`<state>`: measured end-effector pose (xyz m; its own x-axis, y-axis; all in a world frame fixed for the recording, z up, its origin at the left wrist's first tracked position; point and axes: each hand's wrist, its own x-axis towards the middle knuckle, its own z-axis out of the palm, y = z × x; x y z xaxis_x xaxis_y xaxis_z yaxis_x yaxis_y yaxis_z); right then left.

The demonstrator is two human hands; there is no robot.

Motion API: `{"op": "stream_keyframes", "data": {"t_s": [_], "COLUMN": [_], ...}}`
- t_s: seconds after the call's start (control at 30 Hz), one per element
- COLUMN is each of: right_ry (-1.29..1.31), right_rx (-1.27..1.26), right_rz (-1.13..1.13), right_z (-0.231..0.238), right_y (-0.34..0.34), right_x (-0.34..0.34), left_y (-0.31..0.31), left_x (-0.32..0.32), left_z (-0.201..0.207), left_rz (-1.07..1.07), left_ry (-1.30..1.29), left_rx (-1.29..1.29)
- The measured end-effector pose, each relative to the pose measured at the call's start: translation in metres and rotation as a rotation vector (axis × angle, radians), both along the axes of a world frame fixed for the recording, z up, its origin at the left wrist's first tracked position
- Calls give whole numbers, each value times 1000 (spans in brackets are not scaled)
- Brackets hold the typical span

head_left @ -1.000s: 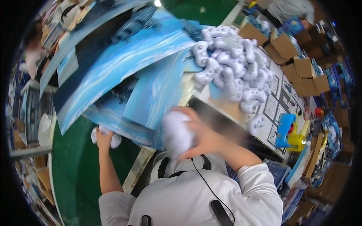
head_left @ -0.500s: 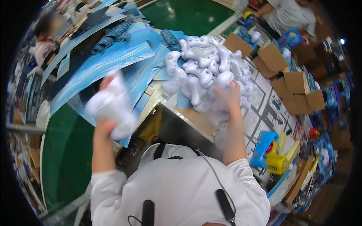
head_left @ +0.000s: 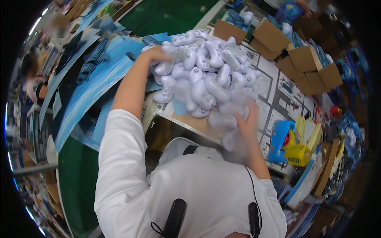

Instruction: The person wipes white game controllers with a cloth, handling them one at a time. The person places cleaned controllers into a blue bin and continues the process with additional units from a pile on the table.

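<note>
The white game controllers [head_left: 203, 95] lie heaped on the table [head_left: 194, 123] in front of me, some face up, others tipped against their neighbours, with a light-blue card [head_left: 180, 107] poking out under the near edge. I'd judge each one light and stiff, a hard plastic shell that won't squash but could scuff or slide (smooth, rounded things like these roll off each other easily). The best hold is probably around one rounded grip, or across the middle with thumb on top and fingers beneath.

My left hand [head_left: 158, 54] reaches over the far left side of the heap, fingers bent down among the controllers; I can't tell whether they have closed on one. My right hand [head_left: 248, 123] is at the near right edge, thumb and fingers spread well apart, just beside some blurred controllers; whether it touches them isn't clear.
</note>
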<state>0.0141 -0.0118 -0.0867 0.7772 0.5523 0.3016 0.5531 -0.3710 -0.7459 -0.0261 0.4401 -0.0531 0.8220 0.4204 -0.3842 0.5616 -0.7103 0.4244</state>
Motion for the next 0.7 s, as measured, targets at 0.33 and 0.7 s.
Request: {"op": "stream_keyframes", "data": {"t_s": [0.33,0.7], "right_ry": [236,289], "right_rx": [-289,-157], "right_rz": [-445,-606], "right_z": [-64,-72], "right_y": [-47,-30], "right_x": [-101,-71], "left_y": [-27,-158], "left_x": [-6,-120], "left_z": [42,235], "left_rz": [-254,-2105], "left_ry": [27,-627], "left_rx": [261,-1316]}}
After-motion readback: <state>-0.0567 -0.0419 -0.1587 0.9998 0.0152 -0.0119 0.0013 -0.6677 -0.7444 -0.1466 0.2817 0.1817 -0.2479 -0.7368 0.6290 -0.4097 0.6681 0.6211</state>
